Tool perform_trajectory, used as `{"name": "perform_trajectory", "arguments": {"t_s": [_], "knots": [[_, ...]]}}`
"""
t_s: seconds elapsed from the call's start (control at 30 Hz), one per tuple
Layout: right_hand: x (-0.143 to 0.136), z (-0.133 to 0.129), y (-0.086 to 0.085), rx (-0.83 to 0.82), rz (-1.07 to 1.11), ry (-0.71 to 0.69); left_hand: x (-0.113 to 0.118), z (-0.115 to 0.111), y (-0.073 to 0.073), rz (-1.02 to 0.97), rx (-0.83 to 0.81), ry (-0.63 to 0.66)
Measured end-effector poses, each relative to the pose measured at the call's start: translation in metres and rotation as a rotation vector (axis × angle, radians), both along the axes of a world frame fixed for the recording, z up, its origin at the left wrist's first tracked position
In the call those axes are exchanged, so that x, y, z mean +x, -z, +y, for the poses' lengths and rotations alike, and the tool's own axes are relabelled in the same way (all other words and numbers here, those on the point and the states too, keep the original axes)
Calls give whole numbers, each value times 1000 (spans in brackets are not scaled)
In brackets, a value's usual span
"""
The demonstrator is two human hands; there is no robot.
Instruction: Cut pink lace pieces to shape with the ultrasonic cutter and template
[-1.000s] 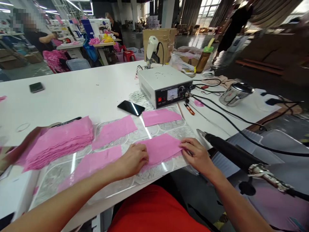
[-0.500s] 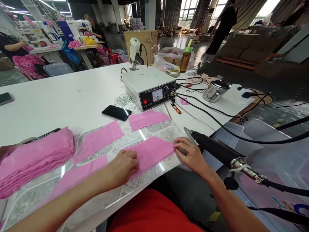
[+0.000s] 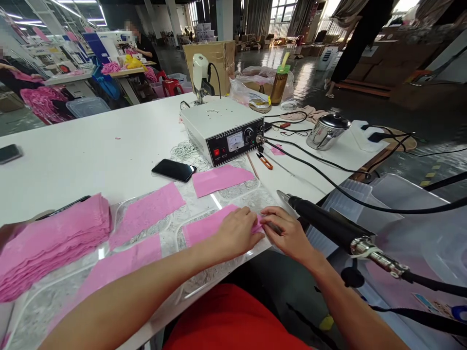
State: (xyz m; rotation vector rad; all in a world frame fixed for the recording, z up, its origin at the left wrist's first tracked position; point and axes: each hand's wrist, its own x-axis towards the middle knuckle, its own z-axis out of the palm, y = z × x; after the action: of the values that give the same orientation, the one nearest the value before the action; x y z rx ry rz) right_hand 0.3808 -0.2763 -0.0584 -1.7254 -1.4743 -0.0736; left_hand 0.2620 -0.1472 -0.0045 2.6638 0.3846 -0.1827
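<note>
A pink fabric piece [image 3: 206, 228] lies on the clear patterned mat in front of me, its right part covered by my hands. My left hand [image 3: 239, 231] rests over it with fingers curled at its right end; the fingertips are partly hidden. Close beside it, my right hand [image 3: 284, 229] pinches pink fabric at that end between thumb and fingers. More pink pieces lie flat around: one at the back [image 3: 222, 180], one to the left [image 3: 148, 214], one nearer me [image 3: 120, 267]. A thick stack of pink fabric [image 3: 54, 243] sits at the far left.
A black handheld tool with a metal tip [image 3: 324, 223] juts in from the right, beside my right hand. Behind the mat are a phone [image 3: 174, 170], a control box [image 3: 226, 131], orange thread snips [image 3: 264, 161] and a metal cup [image 3: 328, 131]. Cables cross the table's right side.
My left hand has slid right along the fabric, from its left end to beside my right hand. My right hand stays almost in place. A person in the background has moved.
</note>
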Motion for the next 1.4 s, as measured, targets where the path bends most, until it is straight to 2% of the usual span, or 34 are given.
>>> {"name": "perform_trajectory", "arguments": {"t_s": [0.1, 0.27, 0.73, 0.97, 1.1, 1.23, 1.4], "knots": [[1, 0, 1, -6, -6, -3, 3, 1, 6, -15, -30, -37], [2, -1, 4, -15, 12, 3, 4, 7, 6, -44, -119, -95], [1, -3, 1, -2, 41, 19, 3, 20, 16, -142, -377, -95], [-1, 0, 2, -5, 16, 65, 3, 18, 10, -176, -457, -150], [1, -1, 4, -14, 4, 71, -7, 22, 0, -242, -536, -257], [-5, -4, -4, 18, -28, 74, -32, 33, -10, -321, -661, -428], [-47, 11, -21, 40, -70, 48, -65, 43, -16, -413, -853, -644]]}}
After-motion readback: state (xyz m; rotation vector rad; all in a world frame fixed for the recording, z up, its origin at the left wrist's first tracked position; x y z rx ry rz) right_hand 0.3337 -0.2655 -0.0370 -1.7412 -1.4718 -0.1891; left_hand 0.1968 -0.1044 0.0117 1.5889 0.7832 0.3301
